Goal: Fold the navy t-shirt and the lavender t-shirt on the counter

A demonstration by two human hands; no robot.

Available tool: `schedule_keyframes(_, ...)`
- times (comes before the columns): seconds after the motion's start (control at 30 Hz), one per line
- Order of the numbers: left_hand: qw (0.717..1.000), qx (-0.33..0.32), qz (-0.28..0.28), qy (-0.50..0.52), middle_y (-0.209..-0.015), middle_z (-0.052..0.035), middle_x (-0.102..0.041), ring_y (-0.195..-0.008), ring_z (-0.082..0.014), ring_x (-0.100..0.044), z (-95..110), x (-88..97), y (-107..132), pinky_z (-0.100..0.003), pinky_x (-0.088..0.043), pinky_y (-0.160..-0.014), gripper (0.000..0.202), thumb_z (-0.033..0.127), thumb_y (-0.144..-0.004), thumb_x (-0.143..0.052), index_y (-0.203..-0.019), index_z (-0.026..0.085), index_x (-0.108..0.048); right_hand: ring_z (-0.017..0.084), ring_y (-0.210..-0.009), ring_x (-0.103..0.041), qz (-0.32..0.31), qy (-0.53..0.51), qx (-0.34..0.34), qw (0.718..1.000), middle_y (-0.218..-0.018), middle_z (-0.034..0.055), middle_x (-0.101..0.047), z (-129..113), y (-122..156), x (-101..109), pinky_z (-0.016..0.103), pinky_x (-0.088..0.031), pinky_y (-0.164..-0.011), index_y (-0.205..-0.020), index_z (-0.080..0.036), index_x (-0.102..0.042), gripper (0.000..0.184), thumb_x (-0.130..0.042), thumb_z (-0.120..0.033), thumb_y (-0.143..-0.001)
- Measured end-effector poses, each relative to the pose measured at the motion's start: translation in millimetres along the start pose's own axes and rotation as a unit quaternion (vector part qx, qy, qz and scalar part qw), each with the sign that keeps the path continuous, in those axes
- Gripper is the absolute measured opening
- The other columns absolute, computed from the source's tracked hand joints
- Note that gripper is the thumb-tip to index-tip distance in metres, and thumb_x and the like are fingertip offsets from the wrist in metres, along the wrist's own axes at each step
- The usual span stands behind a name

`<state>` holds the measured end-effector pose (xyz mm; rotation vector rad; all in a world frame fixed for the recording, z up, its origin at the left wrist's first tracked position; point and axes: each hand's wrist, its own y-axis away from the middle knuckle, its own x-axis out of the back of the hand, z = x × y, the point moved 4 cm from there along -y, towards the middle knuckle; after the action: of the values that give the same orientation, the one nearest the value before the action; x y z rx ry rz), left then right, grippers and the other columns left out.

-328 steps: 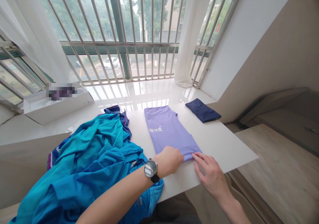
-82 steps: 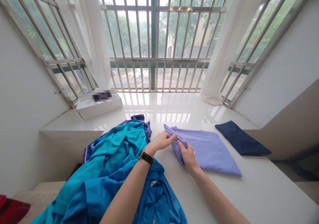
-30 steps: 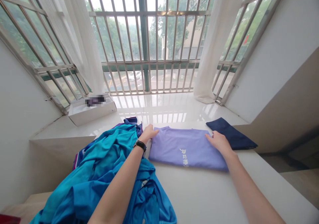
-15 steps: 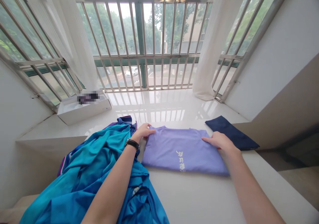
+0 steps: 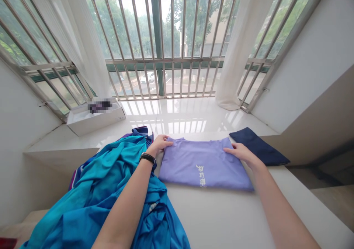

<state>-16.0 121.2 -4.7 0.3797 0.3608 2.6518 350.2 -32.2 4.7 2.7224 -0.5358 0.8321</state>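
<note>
A folded lavender T-shirt (image 5: 190, 164) with white lettering lies on the white sill in front of me. My left hand (image 5: 159, 144), a black-strapped watch on its wrist, pinches the shirt's far left corner between thumb and fingers. At the far right corner my right hand (image 5: 243, 153) grips the cloth the same way, its fingertips partly hidden under the edge. Beside my left forearm a heap of teal and blue clothes (image 5: 110, 175) spreads over the front edge. Just beyond my right hand is a folded navy garment (image 5: 257, 145).
An open white box (image 5: 96, 123) with a blurred-out item stands at the back left. Metal window bars (image 5: 171, 77) close off the far side, with white curtains (image 5: 233, 57) hanging at both sides. White walls flank the sill (image 5: 215, 219).
The shirt's far edge has come up slightly, pulled straighter between both hands, and my right hand sits a little higher on its corner. The view has shifted slightly.
</note>
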Motion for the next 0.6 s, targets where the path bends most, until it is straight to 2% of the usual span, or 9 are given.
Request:
schedule_keyframes(0.1, 0.999, 0.025, -0.029, -0.005, -0.077, -0.0056, -0.071, -0.072, -0.0185, -0.066, 1, 0.7, 5, -0.024, -0.047, -0.058, 0.04, 0.033, -0.055, -0.086, -0.085, 0.011, -0.072, 0.027, -0.077, -0.072, -0.057, -0.14, -0.058, 0.987, -0.083, 0.0104, -0.076, -3, 7, -4, 0.032, -0.058, -0.065, -0.083, -0.015, -0.073, 0.035, -0.085, -0.034, -0.057)
schedule_keyframes(0.2, 0.999, 0.03, -0.04, -0.017, -0.073, -0.005, -0.07, -0.071, -0.0188, -0.066, 2, 1.8, 7, -0.025, -0.047, -0.059, 0.04, 0.034, -0.053, -0.086, -0.082, 0.01, -0.073, 0.027, -0.081, -0.073, -0.076, -0.234, -0.103, 0.964, -0.094, 0.012, -0.077, -4, 12, -3, 0.033, -0.06, -0.069, -0.092, -0.015, -0.073, 0.042, -0.087, -0.032, -0.056)
schedule_keyframes(0.3, 0.999, 0.021, -0.03, -0.029, -0.074, -0.0052, -0.07, -0.072, -0.0188, -0.065, 3, 2.9, 7, -0.026, -0.047, -0.059, 0.039, 0.036, -0.056, -0.084, -0.083, 0.01, -0.072, 0.026, -0.081, -0.073, -0.07, -0.247, -0.118, 0.959, -0.096, 0.012, -0.077, 0, 13, 3, 0.031, -0.059, -0.064, -0.095, -0.015, -0.073, 0.043, -0.087, -0.032, -0.058)
schedule_keyframes(0.47, 1.0, -0.015, 0.001, -0.009, -0.078, -0.0063, -0.071, -0.073, -0.0179, -0.066, 1, 1.9, 2, -0.024, -0.048, -0.059, 0.036, 0.036, -0.062, -0.081, -0.086, 0.011, -0.07, 0.023, -0.079, -0.072, -0.017, -0.188, -0.079, 0.979, -0.094, 0.0109, -0.076, 4, 7, 15, 0.025, -0.054, -0.056, -0.094, -0.015, -0.073, 0.038, -0.084, -0.03, -0.062)
schedule_keyframes(0.6, 0.997, -0.068, 0.028, 0.021, -0.081, -0.0072, -0.071, -0.075, -0.018, -0.066, 15, 1.8, -1, -0.025, -0.05, -0.063, 0.032, 0.034, -0.066, -0.079, -0.084, 0.011, -0.066, 0.023, -0.077, -0.071, 0.04, -0.221, -0.039, 0.974, -0.092, 0.0106, -0.076, -7, -4, 22, 0.028, -0.056, -0.062, -0.093, -0.015, -0.07, 0.039, -0.084, -0.026, -0.058)
